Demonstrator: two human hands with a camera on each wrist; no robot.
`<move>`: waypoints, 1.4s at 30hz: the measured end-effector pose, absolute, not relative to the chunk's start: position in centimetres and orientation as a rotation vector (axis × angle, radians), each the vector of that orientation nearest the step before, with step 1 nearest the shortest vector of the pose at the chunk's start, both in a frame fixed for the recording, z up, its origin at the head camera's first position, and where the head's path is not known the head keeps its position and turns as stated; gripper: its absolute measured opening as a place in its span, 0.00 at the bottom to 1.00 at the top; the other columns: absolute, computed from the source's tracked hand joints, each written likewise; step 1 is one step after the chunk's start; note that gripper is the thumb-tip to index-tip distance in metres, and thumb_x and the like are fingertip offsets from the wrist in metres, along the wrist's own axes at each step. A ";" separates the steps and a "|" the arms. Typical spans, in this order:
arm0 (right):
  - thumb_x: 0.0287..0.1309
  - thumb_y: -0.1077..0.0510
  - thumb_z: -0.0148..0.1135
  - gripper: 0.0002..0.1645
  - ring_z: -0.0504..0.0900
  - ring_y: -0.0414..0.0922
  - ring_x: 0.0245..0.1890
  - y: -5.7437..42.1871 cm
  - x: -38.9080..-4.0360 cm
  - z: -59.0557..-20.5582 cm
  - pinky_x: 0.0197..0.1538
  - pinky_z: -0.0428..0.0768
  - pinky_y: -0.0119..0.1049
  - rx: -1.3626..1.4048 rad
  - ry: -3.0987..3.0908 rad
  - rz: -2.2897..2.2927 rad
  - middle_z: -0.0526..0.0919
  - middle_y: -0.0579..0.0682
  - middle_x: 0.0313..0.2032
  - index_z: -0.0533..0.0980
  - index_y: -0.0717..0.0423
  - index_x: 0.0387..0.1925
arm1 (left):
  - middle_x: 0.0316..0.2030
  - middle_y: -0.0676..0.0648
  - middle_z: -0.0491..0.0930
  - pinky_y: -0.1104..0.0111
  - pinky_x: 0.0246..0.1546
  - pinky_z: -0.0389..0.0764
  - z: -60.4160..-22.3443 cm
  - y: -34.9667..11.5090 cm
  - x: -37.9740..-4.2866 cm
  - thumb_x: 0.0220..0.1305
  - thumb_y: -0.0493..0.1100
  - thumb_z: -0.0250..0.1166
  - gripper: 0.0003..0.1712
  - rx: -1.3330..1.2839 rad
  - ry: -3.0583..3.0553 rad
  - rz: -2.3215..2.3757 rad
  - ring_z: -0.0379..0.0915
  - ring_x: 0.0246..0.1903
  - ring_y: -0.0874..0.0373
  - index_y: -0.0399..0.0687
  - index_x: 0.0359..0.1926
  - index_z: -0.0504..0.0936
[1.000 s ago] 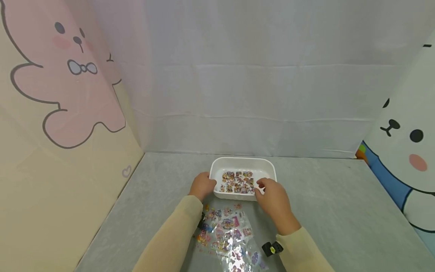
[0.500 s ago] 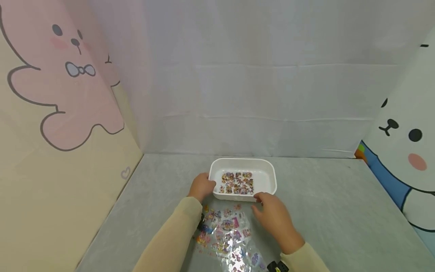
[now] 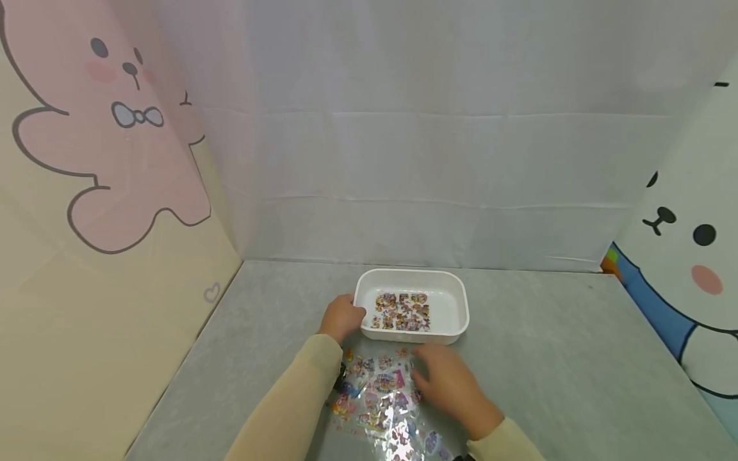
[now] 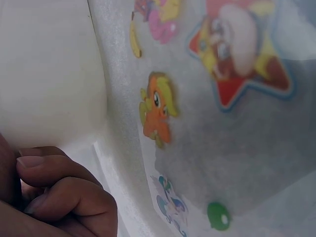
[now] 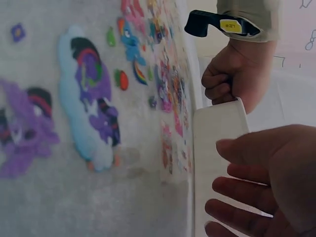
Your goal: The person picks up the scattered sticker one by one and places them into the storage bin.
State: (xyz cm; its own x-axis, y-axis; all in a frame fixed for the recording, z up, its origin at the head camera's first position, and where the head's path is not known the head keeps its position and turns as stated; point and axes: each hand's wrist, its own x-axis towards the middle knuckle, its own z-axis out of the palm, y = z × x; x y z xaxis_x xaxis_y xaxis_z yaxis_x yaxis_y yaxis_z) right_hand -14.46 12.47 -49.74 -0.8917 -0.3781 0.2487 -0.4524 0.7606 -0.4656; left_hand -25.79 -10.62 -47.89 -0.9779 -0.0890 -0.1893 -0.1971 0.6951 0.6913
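Note:
My left hand (image 3: 341,317) grips the left wall of a white plastic tray (image 3: 448,306), its fingers (image 4: 79,202) curled in the left wrist view. Small colorful cut-out stickers (image 3: 412,314) lie flat inside the tray, mostly left of its middle. In front of the tray is clear sticker sheeting (image 3: 377,400) printed with cartoon figures, shiny where light hits it. Over its right edge hovers my right hand (image 3: 452,387), slightly blurred. In the right wrist view the right fingers (image 5: 242,190) are spread and hold nothing; whether they touch the sheeting is unclear.
Grey table (image 3: 565,358) extends to both sides of the tray. A white cloth wall (image 3: 403,160) stands behind it. Walls with a pink bear (image 3: 144,166) and a white animal figure (image 3: 686,275) flank the table.
My right hand has left the tray's front right side and moved down and left toward the sticker sheeting. The left hand keeps its grip, and the tray has stayed put.

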 end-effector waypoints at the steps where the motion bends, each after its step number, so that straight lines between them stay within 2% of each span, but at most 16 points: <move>1: 0.55 0.60 0.74 0.26 0.81 0.58 0.55 12.3 -14.6 -49.8 0.61 0.74 0.55 0.724 -2.818 0.789 0.84 0.58 0.52 0.81 0.62 0.55 | 0.45 0.39 0.85 0.51 0.45 0.81 -47.9 -10.6 -25.8 0.64 0.40 0.62 0.22 -0.233 2.762 1.150 0.79 0.39 0.48 0.32 0.56 0.82; 7: 0.54 0.58 0.73 0.31 0.78 0.58 0.58 11.8 -15.0 -49.7 0.63 0.72 0.55 0.947 -2.860 0.656 0.82 0.59 0.58 0.79 0.63 0.60 | 0.44 0.39 0.85 0.52 0.43 0.81 -47.9 -10.7 -25.9 0.64 0.40 0.62 0.21 -0.229 2.764 1.152 0.79 0.38 0.48 0.32 0.55 0.83; 28: 0.55 0.53 0.75 0.29 0.77 0.56 0.57 11.2 -15.3 -50.2 0.58 0.75 0.55 0.887 -2.915 0.511 0.81 0.57 0.57 0.81 0.61 0.57 | 0.46 0.39 0.85 0.51 0.45 0.80 -48.0 -10.7 -25.8 0.64 0.40 0.62 0.22 -0.232 2.771 1.136 0.79 0.40 0.47 0.33 0.56 0.83; 37: 0.58 0.50 0.73 0.28 0.77 0.55 0.58 10.8 -15.6 -50.1 0.60 0.74 0.54 0.852 -2.936 0.455 0.82 0.56 0.57 0.81 0.59 0.57 | 0.45 0.39 0.85 0.51 0.45 0.81 -48.2 -10.7 -25.9 0.63 0.40 0.62 0.22 -0.234 2.776 1.136 0.80 0.39 0.48 0.33 0.55 0.83; 42: 0.57 0.52 0.73 0.24 0.78 0.54 0.56 10.5 -15.9 -50.5 0.59 0.75 0.53 0.823 -2.926 0.433 0.83 0.54 0.54 0.82 0.57 0.54 | 0.45 0.40 0.85 0.51 0.44 0.81 -48.1 -10.6 -26.0 0.63 0.40 0.61 0.21 -0.230 2.775 1.142 0.80 0.39 0.48 0.33 0.55 0.84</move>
